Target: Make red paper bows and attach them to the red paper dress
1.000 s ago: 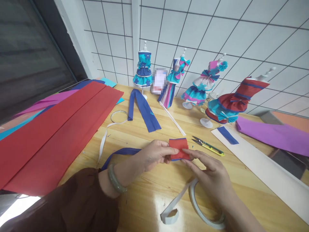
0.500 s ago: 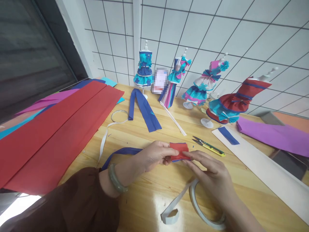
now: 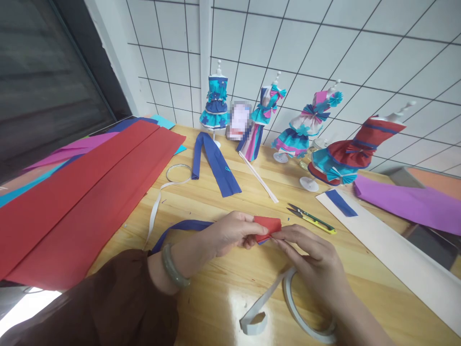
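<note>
Fingers [image 3: 258, 228] of left hand [image 3: 235, 233] and right hand [image 3: 314, 251] tight on small red piece [image 3: 268, 224].

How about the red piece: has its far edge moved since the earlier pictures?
Yes. Judged against the snips, the far edge of the red piece has come nearer the person.

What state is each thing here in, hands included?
Left hand: pinching the red piece
Right hand: pinching its edge
Red piece: partly folded
Snips: lying, blades apart
Near tape roll: partly unwound
Far tape ring: tail trailing
Wide blue strip: folded over
Large red fabric: folded lengthwise
Four dress forms: dressed
</note>
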Action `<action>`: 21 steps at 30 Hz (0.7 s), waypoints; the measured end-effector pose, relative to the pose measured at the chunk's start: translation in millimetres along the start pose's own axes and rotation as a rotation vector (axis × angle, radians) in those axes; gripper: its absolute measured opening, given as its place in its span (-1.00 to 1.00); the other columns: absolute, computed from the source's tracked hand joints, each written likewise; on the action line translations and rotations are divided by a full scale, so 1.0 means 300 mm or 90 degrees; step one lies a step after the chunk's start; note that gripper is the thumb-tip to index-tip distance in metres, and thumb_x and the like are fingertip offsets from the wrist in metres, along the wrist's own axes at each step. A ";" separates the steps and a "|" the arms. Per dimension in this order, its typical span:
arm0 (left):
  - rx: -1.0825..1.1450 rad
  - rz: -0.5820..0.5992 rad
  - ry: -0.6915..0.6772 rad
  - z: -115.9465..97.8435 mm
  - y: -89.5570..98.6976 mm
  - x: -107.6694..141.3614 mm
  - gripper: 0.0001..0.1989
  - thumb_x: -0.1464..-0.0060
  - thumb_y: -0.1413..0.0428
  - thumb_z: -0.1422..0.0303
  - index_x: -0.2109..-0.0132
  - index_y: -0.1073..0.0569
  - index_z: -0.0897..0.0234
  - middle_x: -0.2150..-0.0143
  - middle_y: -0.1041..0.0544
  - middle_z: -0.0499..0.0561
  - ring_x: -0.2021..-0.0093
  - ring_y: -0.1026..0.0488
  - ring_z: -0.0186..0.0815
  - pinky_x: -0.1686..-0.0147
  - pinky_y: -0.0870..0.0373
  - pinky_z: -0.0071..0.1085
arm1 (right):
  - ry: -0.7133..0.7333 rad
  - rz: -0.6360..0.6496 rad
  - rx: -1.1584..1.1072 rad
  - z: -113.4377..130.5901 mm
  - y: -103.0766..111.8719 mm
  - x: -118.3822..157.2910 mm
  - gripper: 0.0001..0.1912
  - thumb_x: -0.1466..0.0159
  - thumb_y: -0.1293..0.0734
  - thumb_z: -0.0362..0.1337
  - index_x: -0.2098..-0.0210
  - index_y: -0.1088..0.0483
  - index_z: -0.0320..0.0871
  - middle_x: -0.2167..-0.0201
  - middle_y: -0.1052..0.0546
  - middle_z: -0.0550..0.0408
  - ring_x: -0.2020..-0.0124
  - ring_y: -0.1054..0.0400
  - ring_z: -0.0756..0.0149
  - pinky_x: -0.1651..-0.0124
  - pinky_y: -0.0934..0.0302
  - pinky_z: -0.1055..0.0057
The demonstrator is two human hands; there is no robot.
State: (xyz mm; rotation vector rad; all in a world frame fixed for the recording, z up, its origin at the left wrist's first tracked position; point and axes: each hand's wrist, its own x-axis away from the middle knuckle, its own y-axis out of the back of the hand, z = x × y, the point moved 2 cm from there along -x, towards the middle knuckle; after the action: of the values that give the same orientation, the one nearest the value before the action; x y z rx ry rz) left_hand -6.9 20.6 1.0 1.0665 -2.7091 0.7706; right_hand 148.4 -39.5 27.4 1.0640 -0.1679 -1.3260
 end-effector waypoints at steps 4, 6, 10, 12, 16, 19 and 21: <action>-0.019 -0.008 0.010 -0.012 -0.006 0.004 -0.82 0.19 -0.14 0.31 0.50 -0.34 0.35 0.60 -0.27 -0.12 0.58 -0.18 -0.51 0.53 -0.08 -0.52 | -0.009 -0.006 -0.011 0.001 0.000 0.000 -0.79 -0.18 -0.25 -0.47 0.26 -0.39 -0.05 0.35 -0.43 0.05 0.31 -0.36 0.29 0.32 -0.27 0.39; -0.027 -0.012 0.013 -0.016 -0.006 0.006 -0.81 0.19 -0.14 0.31 0.51 -0.34 0.35 0.61 -0.27 -0.12 0.58 -0.18 -0.51 0.53 -0.08 -0.51 | -0.016 -0.011 -0.018 0.001 0.000 0.000 -0.78 -0.18 -0.24 -0.46 0.26 -0.40 -0.05 0.35 -0.38 0.05 0.33 -0.34 0.30 0.38 -0.25 0.40; -0.049 -0.018 0.007 -0.014 0.002 0.006 -0.79 0.19 -0.15 0.28 0.52 -0.35 0.36 0.62 -0.28 -0.12 0.59 -0.19 -0.50 0.53 -0.09 -0.50 | -0.026 -0.017 -0.021 0.000 -0.001 0.000 -0.80 -0.19 -0.23 -0.44 0.26 -0.40 -0.04 0.38 -0.32 0.06 0.38 -0.31 0.31 0.43 -0.23 0.39; -0.049 -0.017 0.010 -0.011 0.005 0.004 -0.78 0.21 -0.16 0.27 0.51 -0.36 0.37 0.61 -0.28 -0.12 0.59 -0.19 -0.50 0.52 -0.09 -0.50 | -0.034 -0.016 -0.021 -0.002 -0.001 -0.002 -0.81 -0.19 -0.23 -0.42 0.28 -0.40 -0.04 0.40 -0.32 0.07 0.39 -0.30 0.31 0.41 -0.22 0.37; -0.070 -0.022 -0.001 -0.011 0.008 0.003 -0.78 0.20 -0.16 0.27 0.50 -0.39 0.38 0.61 -0.30 -0.10 0.59 -0.20 -0.51 0.55 -0.07 -0.51 | -0.071 -0.001 -0.036 -0.008 -0.003 -0.006 -0.85 -0.19 -0.24 -0.38 0.30 -0.41 -0.05 0.42 -0.34 0.07 0.35 -0.30 0.28 0.35 -0.24 0.35; -0.109 -0.039 -0.009 -0.019 0.006 0.006 -0.80 0.18 -0.13 0.28 0.51 -0.40 0.37 0.63 -0.30 -0.11 0.60 -0.19 -0.51 0.57 -0.05 -0.53 | -0.110 0.000 -0.049 -0.016 -0.005 -0.009 -0.89 -0.18 -0.26 -0.33 0.35 -0.43 -0.05 0.41 -0.35 0.06 0.31 -0.31 0.25 0.31 -0.26 0.34; -0.133 -0.054 -0.009 -0.025 0.002 0.009 -0.80 0.18 -0.13 0.28 0.49 -0.41 0.38 0.62 -0.30 -0.11 0.61 -0.17 -0.51 0.58 -0.05 -0.53 | -0.133 0.000 -0.065 -0.022 -0.008 -0.008 -0.91 -0.17 -0.28 -0.30 0.39 -0.44 -0.06 0.36 -0.38 0.03 0.25 -0.31 0.23 0.25 -0.27 0.32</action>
State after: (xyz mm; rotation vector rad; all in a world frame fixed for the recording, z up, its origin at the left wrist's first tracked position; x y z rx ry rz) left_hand -9.9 23.0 7.9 1.1307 -2.6635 0.4575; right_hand 150.3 -33.6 23.2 0.8387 -0.2521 -1.4302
